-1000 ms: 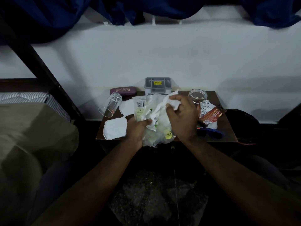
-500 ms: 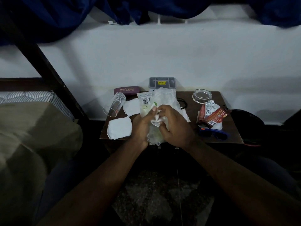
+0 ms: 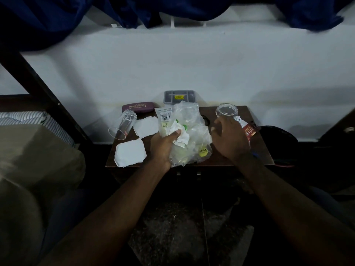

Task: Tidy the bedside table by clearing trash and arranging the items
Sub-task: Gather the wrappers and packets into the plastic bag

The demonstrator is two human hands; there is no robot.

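A dim bedside worktop (image 3: pixel 247 112) is seen from above, with both hands over it. The left hand (image 3: pixel 163 146) is curled round a clear plastic bag (image 3: pixel 194 129) at the middle of the worktop, and a crumpled tissue (image 3: pixel 181 138) is pinned against the bag under its thumb. The right hand (image 3: pixel 229 140) is held to the right of the bag, apart from it, fingers loosely bent and nothing gripped. A red snack wrapper (image 3: pixel 249 130) lies just beyond those fingers, partly hidden by them; whether it is touched cannot be told. The wrapper's long axis runs on a slant, its silver end towards a glass jar (image 3: pixel 226 110) at the far edge and its red end towards the near right. The right hand is plainly the nearer one, so the wrapper is judged the likely next pick, to be carried leftward to the bag. On the left side, two white paper pieces (image 3: pixel 129 154) and a tumbler (image 3: pixel 123 123) lying on its side are well apart from both hands. A dark round shape, possibly a bin (image 3: pixel 278 137), is seen beside the worktop's right edge.
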